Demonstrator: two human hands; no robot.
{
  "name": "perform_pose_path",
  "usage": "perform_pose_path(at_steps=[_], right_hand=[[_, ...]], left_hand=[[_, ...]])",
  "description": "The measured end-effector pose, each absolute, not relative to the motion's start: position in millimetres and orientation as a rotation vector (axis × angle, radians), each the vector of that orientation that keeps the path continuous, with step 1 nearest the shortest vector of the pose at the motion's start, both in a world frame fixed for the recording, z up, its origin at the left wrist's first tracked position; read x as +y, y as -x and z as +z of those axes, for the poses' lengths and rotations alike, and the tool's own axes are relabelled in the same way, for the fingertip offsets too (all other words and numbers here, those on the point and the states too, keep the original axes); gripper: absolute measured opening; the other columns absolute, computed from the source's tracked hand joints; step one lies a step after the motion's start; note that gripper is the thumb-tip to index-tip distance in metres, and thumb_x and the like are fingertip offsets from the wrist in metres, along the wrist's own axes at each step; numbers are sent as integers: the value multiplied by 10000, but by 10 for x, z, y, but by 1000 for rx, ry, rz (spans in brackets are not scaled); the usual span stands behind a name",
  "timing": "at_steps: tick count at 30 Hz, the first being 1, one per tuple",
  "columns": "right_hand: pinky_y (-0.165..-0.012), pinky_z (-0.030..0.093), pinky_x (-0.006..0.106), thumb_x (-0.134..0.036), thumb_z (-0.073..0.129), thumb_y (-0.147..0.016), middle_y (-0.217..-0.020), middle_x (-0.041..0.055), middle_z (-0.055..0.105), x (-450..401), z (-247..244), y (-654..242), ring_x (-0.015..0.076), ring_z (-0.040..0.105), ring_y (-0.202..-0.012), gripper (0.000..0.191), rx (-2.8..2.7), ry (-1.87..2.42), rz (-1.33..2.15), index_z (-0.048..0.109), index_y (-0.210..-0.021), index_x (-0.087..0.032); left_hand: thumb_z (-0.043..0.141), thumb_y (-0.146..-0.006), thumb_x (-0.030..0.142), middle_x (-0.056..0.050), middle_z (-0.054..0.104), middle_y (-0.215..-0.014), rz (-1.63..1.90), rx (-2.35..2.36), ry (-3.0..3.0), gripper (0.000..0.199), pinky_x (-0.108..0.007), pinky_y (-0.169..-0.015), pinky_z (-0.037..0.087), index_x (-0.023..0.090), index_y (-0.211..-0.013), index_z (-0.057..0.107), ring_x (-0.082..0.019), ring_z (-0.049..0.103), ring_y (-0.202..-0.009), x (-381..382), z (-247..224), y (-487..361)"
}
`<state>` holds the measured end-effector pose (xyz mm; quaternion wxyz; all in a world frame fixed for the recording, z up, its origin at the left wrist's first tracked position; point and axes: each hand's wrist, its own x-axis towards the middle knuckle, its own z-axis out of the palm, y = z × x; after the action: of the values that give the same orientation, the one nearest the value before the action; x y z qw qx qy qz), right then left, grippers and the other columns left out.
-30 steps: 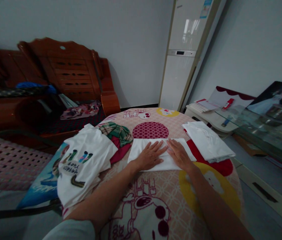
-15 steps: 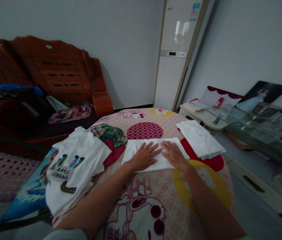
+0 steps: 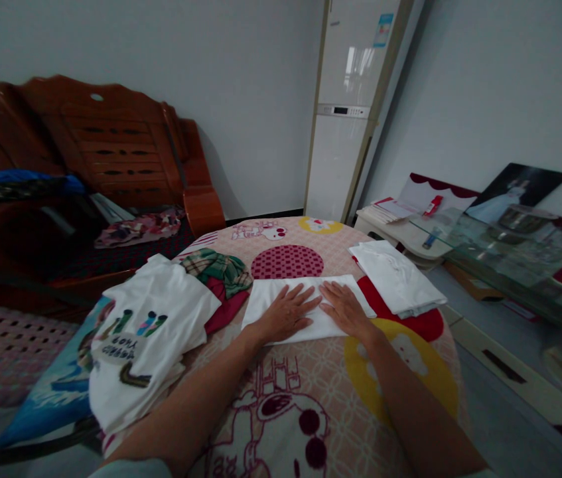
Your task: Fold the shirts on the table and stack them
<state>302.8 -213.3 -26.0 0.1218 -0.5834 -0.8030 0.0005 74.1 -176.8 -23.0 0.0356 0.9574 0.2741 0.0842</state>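
Observation:
A folded white garment (image 3: pixel 261 299) lies as a flat rectangle on the round table, directly in front of me. My left hand (image 3: pixel 288 313) rests palm down on its middle, fingers spread. Close beside it, my right hand (image 3: pixel 343 307) lies flat on the right part of the same garment, fingers stretched out. Neither hand grips the cloth. To the right is another folded white garment (image 3: pixel 397 275). On the left sits a loose white T-shirt (image 3: pixel 161 318) with printed figures and lettering, next to a crumpled green plaid cloth (image 3: pixel 223 271) and a dark red cloth (image 3: pixel 225 309).
A patterned pink tablecloth (image 3: pixel 330 392) covers the table. Behind on the left stands a wooden sofa (image 3: pixel 111 146) with cloths on its seat. A tall white air conditioner (image 3: pixel 338 153) fills the corner. A glass-topped cabinet (image 3: pixel 499 252) is at the right.
The view has shifted very slightly. Both hands stay flat on the folded white garment, and nothing else has visibly moved.

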Motion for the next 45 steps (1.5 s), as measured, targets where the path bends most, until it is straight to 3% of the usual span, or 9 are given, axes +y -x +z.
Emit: perform_pose_path(at_steps=[45], right_hand=[[-1160, 282, 516, -391, 406, -998, -1506, 121, 456, -2113, -371, -3058, 289, 384, -1410, 489, -2293, 1639, -57, 500, -1435, -193]], left_hand=[[432, -983, 437, -34, 229, -1630, 197, 884, -2943, 611, -552, -1182, 182, 344, -1549, 223, -295, 184, -1498, -1799, -170, -768]])
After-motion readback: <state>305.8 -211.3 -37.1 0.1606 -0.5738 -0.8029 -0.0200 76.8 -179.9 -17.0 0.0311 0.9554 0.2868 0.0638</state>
